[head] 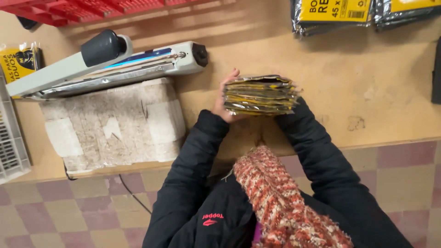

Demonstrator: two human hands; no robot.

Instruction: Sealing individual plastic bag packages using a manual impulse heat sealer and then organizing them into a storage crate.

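both hands hold one thick stack of flat black-and-yellow plastic bag packets [260, 95] on edge over the tan wooden desk [367, 92], near its middle and just in front of the person's chest. the left hand [223, 97] is pressed flat against the stack's left side, fingers up and thumb toward the body; the right hand [294, 94] is almost wholly hidden behind the stack's right side, so only its clasp against the packets can be told, not how its fingers lie. the packets in the stack are too tightly layered to count. two black padded sleeves [193, 160] run up to the hands, and one red-and-white knitted scarf [280, 202] hangs below them. left of the stack lies one long white heat sealer with a black knob and a blue strip [115, 62], its bar raised at a slant, resting along the far edge of one worn white foam block [115, 124]. at the far right edge of the desk lie two black packets with yellow labels [330, 14], side by side, well apart from the hands. one more yellow-and-black packet [18, 62] sits at the far left, one red plastic crate [82, 9] at the top left, and one white slotted tray [11, 142] at the left edge.
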